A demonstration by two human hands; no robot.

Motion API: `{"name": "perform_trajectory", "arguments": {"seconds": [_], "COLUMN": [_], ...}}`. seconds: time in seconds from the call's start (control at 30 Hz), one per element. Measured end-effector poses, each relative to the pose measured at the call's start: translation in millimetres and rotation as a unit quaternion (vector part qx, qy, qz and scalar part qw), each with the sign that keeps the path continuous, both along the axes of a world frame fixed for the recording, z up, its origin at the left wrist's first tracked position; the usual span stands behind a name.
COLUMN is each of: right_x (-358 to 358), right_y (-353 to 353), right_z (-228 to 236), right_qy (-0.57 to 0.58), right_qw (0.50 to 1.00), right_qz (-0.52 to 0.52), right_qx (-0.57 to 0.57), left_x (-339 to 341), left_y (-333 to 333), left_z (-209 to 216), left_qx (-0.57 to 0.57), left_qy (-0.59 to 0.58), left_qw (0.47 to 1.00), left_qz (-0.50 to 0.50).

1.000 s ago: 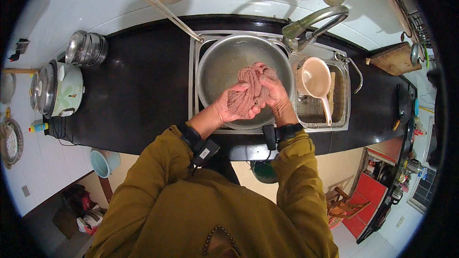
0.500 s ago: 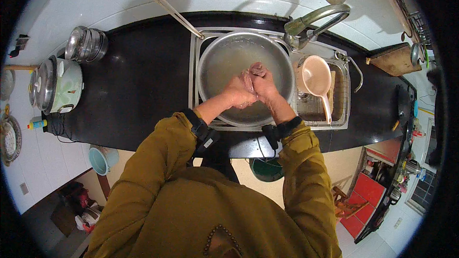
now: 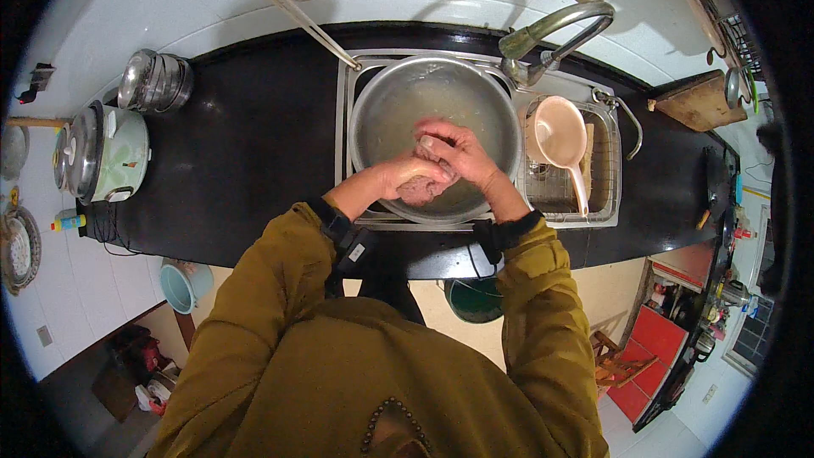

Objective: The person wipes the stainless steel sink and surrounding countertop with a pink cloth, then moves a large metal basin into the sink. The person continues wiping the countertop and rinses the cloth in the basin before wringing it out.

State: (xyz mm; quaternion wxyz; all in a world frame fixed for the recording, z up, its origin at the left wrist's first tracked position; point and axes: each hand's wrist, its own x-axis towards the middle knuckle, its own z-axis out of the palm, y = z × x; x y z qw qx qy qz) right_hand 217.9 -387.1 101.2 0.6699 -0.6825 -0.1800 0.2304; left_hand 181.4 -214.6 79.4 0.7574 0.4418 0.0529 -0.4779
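Note:
A wide metal basin (image 3: 370, 123) of cloudy water sits over the left bowl of the sink. Above the water, both my hands are wrapped round a piece of raw pinkish meat (image 3: 417, 192). My left hand (image 3: 398, 174) grips it from the left, fingers curled over its top. From the upper right my right hand (image 3: 462, 153) presses on it, the fingers bent across the left one's. Much of the meat is hidden under the palms; its lower end shows below my left hand.
A pink ladle-shaped scoop (image 3: 561, 131) rests on a wire rack (image 3: 543, 182) in the right sink bowl. The faucet (image 3: 555, 34) arches behind. Stacked metal bowls (image 3: 154, 80) and a pale green cooker (image 3: 127, 153) stand at the left. A cutting board (image 3: 697, 102) leans at the right.
My hands have shifted slightly left and the grip has turned. The right hand has opened over the top, and the meat now shows below the left hand rather than above the right.

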Motion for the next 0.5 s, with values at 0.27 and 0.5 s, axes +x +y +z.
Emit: {"name": "perform_trajectory", "arguments": {"seconds": [0.27,0.5], "right_x": [-17,-10], "right_y": [-3,-4], "right_z": [31,18], "right_qy": [0.227,0.206], "right_qw": [0.894,0.92], "right_qz": [0.071,-0.016], "right_qx": [0.379,0.333], "left_x": [-13,-6], "left_y": [-4,-9], "left_z": [21,26], "left_qx": [-0.353,-0.33], "left_qy": [0.172,0.197], "left_qw": [0.92,0.923], "left_qz": [0.007,0.0]}}
